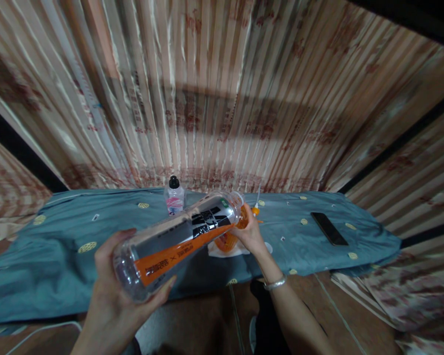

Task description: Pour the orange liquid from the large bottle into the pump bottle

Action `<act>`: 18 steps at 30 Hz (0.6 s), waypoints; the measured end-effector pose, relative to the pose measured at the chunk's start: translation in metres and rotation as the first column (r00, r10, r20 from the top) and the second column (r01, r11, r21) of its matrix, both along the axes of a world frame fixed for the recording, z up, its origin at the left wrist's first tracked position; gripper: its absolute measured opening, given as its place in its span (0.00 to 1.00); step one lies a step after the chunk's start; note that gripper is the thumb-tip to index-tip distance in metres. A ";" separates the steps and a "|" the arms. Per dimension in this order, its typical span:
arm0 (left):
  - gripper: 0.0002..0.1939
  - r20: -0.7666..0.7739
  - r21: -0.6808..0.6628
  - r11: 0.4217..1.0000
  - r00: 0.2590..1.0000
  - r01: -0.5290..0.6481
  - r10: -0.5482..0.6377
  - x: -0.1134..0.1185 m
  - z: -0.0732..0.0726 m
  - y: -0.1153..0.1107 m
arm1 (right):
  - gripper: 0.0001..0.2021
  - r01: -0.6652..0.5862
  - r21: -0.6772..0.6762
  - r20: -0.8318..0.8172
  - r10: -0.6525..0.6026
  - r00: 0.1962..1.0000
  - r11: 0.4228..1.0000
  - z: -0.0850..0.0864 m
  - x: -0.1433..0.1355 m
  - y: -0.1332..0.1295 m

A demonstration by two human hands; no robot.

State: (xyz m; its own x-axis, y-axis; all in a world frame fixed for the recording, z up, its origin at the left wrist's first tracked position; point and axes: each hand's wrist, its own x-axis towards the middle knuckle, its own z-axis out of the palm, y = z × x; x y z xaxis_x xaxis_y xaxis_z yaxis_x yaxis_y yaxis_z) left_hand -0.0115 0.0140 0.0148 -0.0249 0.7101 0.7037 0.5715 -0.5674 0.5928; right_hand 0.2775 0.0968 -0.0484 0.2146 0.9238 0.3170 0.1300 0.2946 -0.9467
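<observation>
My left hand is wrapped round the base of a large clear plastic bottle with an orange and black label. The bottle is tilted, its mouth pointing up and to the right. Close beside that mouth, my right hand grips the upper part of a translucent orange bottle, which the clear bottle partly hides. Under the orange bottle lies a white tissue. A pump top with an orange collar and a thin tube is just behind my right hand. Whether the two bottles touch is hidden.
On the teal patterned bedding, a clear bottle with a black cap and pink label stands behind the held bottle. A dark phone lies to the right. Striped curtains hang behind, with dark frame bars at both sides.
</observation>
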 end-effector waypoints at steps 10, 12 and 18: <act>0.47 -0.055 0.042 0.999 0.998 0.013 -0.011 0.000 0.004 0.002 | 0.44 -0.009 -0.007 -0.068 0.008 0.998 1.000 -0.002 -0.004 0.001; 0.48 -0.061 0.047 0.999 0.998 0.015 -0.012 -0.001 0.004 0.002 | 0.44 -0.007 -0.013 -0.066 0.006 0.998 1.000 -0.002 -0.003 0.001; 0.46 -0.025 0.015 1.000 1.000 -0.015 0.015 -0.002 -0.002 0.000 | 0.43 0.021 0.002 -0.011 -0.021 1.000 1.000 0.001 -0.002 0.000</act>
State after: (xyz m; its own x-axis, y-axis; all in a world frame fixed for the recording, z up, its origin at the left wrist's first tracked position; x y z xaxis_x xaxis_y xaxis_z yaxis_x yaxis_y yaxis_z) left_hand -0.0131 0.0144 0.0131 -0.0179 0.6993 0.7146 0.5943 -0.5673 0.5700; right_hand 0.2759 0.0966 -0.0472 0.2371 0.9184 0.3169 0.1258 0.2944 -0.9474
